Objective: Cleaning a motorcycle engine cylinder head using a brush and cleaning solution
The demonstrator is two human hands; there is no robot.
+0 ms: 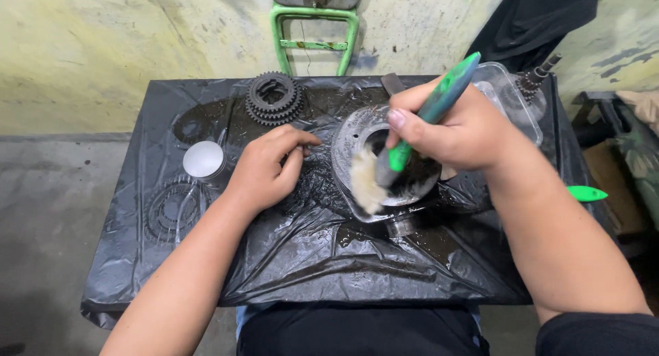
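Right hand (pixel 458 133) is gripping a green-handled brush (pixel 431 112), fingers closed round the handle, and is working the pale bristles over a round metal part (pixel 357 133) sitting just right of centre on the surface (pixel 329 267). The bristles are lying at the part's 7 o'clock edge, overlapping the rim.

Left hand (pixel 264 169) is resting at the part's 9 o'clock, fingers curled, holding nothing that shows; fingertips are pressing on the wet black plastic sheet (pixel 384 273) just beside the part, apparently steadying it.

Progress, as a judgement: cleaning is underway, not finished. The part's upper face is looking bright at 11 o'clock, while the hollow and the lower right side are still showing dark grime. Dark liquid is pooling on the sheet at 6 o'clock from the part, so plenty of rinsing is going on.

Other pieces are waiting: a stacked gear cluster (pixel 274 97) at 11 o'clock from the part, looking dark; a flat toothed ring (pixel 173 208) at 9 o'clock, near the surface's left edge, under the plastic or glazed with liquid, cannot tell which.

Containers: a small round tin (pixel 204 159) is standing left of the left hand, its top showing plain pale grey; whether that is a lid or contents, cannot tell. A clear plastic tub (pixel 511 102) is sitting at 2 o'clock behind the right hand; contents unclear, with a splined shaft (pixel 537 78) at its far end.

A second green tool handle (pixel 587 193) is poking out at the right edge, at 3 o'clock.
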